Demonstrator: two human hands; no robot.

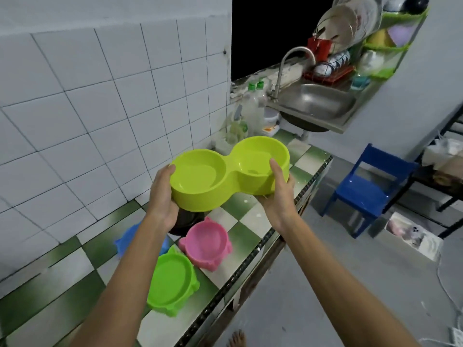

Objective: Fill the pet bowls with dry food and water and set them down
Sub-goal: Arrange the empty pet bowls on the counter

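Head view: I have the lime double bowl (229, 171) lifted off the worktop (253, 221), held level in the air between both hands. My left hand (162, 196) grips the left end, thumb hooked over the rim, fingers wrapped under the base. My right hand (278, 194) grips the right end, thumb (276, 171) on the rim of the right compartment, fingers curled underneath and mostly hidden. Both compartments look dry; there is a small dark speck in the right one, and I cannot tell what it is.

Below the held bowl, on the green and white checked worktop: a pink bowl (206, 242) upright, a green bowl (172, 284) just beside it toward me, a blue bowl (130, 240) partly hidden behind my left forearm, and a dark bowl (186, 220) under my left wrist, touching the pink one or nearly so.

Further back, plastic bottles (251, 108) stand at the far end of the worktop against the tiled wall. Beyond them is a steel sink (315, 101) with a tap (293, 63), and a dish rack (350, 38) with plates above it. A blue chair (370, 189) stands on the floor to the right.
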